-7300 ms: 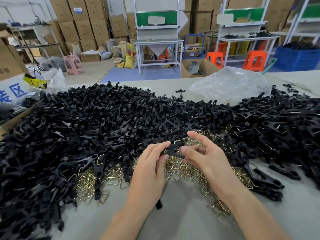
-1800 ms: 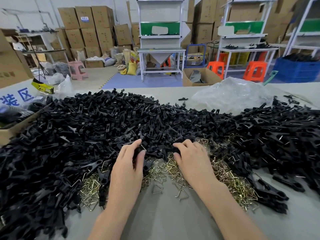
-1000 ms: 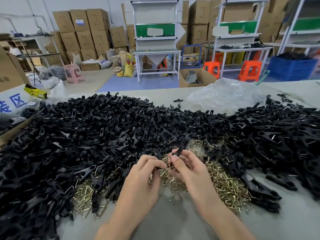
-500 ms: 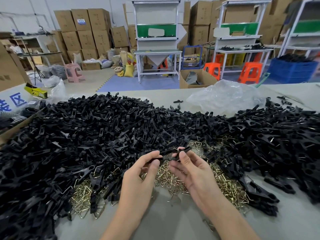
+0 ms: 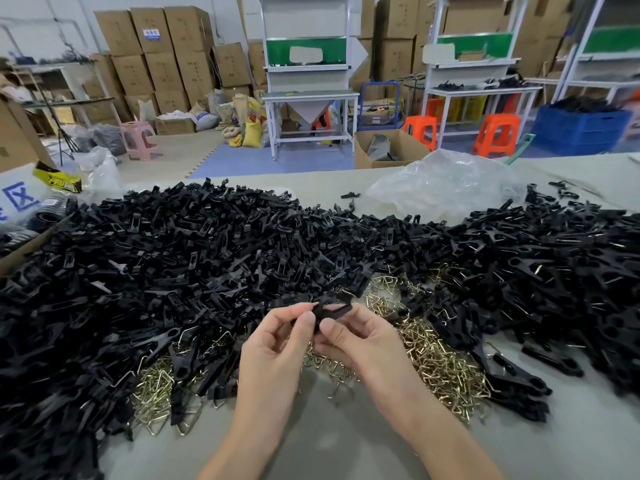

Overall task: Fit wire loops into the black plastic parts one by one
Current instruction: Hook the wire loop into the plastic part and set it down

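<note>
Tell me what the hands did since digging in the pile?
Both pulled back toward the person: left hand and right hand now pinch a black plastic clip part between them. The heap of black parts, brass-coloured wire loops and clear plastic bag stayed put.

Table (image 5: 329, 445) is covered by a heap of plastic parts (image 5: 173, 258), spread from left edge to right edge. Wire loops (image 5: 440, 362) are piled at the heap's near side, in the middle, partly under the parts. Left hand (image 5: 273, 351) and right hand (image 5: 363, 341) are held side by side above the loops, with a single part (image 5: 332, 308) pinched between both. Plastic bag (image 5: 443, 185) is laid behind the heap, right of centre. Workbench (image 5: 308, 95) is placed beyond the table, with stools (image 5: 495, 133) and crate (image 5: 581, 129) to its right and stacked cartons (image 5: 162, 57) to its left.
</note>
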Available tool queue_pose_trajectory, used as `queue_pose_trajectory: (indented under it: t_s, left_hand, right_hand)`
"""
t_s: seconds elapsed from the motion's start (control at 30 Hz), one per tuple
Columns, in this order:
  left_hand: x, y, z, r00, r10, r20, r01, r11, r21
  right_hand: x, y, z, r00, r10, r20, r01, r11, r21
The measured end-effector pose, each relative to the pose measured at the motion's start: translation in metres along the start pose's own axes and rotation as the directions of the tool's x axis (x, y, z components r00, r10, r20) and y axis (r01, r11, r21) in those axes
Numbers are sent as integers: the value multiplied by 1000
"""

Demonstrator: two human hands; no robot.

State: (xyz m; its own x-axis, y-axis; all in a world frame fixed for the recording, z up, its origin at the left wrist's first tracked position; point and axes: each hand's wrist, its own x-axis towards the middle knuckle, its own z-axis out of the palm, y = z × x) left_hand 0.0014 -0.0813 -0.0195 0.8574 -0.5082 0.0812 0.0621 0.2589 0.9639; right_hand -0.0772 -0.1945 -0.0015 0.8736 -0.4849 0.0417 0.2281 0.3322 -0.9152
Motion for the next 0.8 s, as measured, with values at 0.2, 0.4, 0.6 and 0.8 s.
queue_pose_trajectory:
  t_s: [0.2, 0.4, 0.6, 0.8]
  left_hand:
    - [0, 2, -1, 994, 105, -1, -103, 974, 203]
    - [1, 6, 0, 998, 57, -22, -55, 997, 58]
    - [0, 4, 1, 999, 37, -4, -37, 997, 72]
    - [-2, 7, 6, 998, 58, -28, -56, 996, 66]
  right_hand:
    - [1, 0, -4, 999, 0, -44, 2, 999, 43]
    - [0, 1, 0, 1000, -13, -25, 14, 1000, 12]
    - [-1, 0, -1, 1000, -5, -31, 5, 1000, 12]
    - [1, 3, -3, 999, 10, -31, -9, 1000, 28]
